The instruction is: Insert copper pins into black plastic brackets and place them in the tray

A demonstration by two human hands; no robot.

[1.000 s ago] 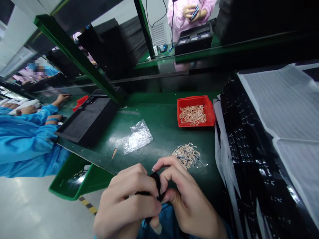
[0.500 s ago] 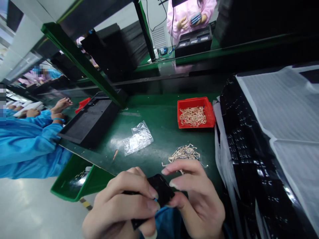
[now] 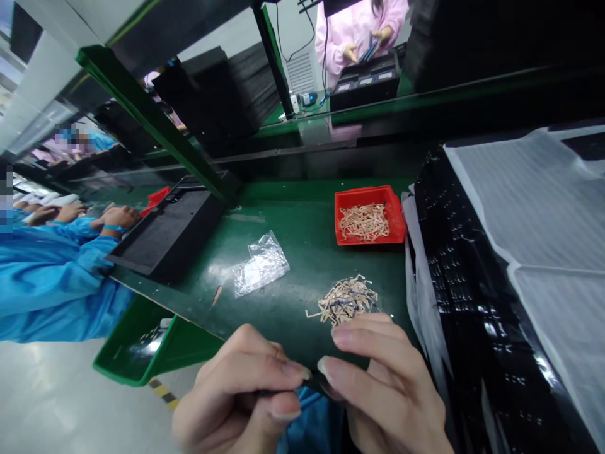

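My left hand (image 3: 241,394) and my right hand (image 3: 387,388) meet at the bottom of the head view, at the near edge of the green bench (image 3: 293,252). Together they pinch a small thin black part (image 3: 312,379) that is seen edge-on and mostly hidden by the fingertips. Just beyond my right fingers lies a loose pile of small copper-coloured strips (image 3: 345,301). A red bin (image 3: 368,215) farther back holds several more of the same strips.
A crumpled clear plastic bag (image 3: 259,263) lies mid-bench. A black tray (image 3: 165,230) sits at the left, a green bin (image 3: 137,343) hangs below the edge. Stacked black trays under white sheets (image 3: 496,284) fill the right. A person's blue sleeve (image 3: 51,277) is at the left; another person in pink (image 3: 354,31) works behind.
The black part was held face-up between my hands; now it is turned edge-on and almost hidden. My hands have shifted a little to the right and lower.
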